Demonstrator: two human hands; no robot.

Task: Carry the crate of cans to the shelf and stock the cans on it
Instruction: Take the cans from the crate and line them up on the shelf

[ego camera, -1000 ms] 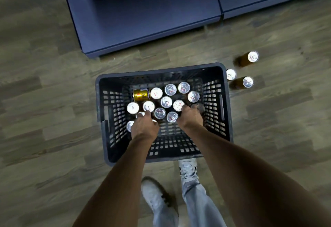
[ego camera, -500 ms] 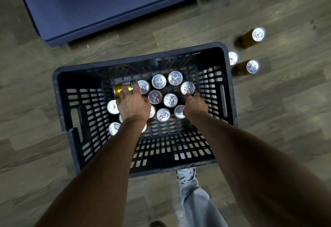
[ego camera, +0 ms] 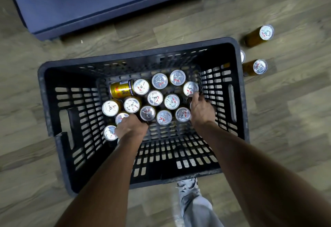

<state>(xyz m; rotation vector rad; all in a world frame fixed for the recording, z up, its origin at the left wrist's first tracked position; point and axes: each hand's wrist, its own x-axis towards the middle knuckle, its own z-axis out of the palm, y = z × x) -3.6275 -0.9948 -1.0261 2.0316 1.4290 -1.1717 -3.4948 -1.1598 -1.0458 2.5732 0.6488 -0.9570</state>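
wooden floor (ego camera: 53, 83) bears a crate (ego camera: 143, 57) of cans (ego camera: 155, 97); left hand (ego camera: 131, 128) and right hand (ego camera: 202, 111) each grip one.

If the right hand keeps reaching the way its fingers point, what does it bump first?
Probably the upright can at the far right of the cluster: the right hand points up and slightly left, and its fingertips already look to be at that can's near edge. Depth is unclear, so contact is uncertain.

A pale shoe (ego camera: 188, 186) and grey trouser leg (ego camera: 197, 208) stand on wood-plank floor (ego camera: 26, 101).
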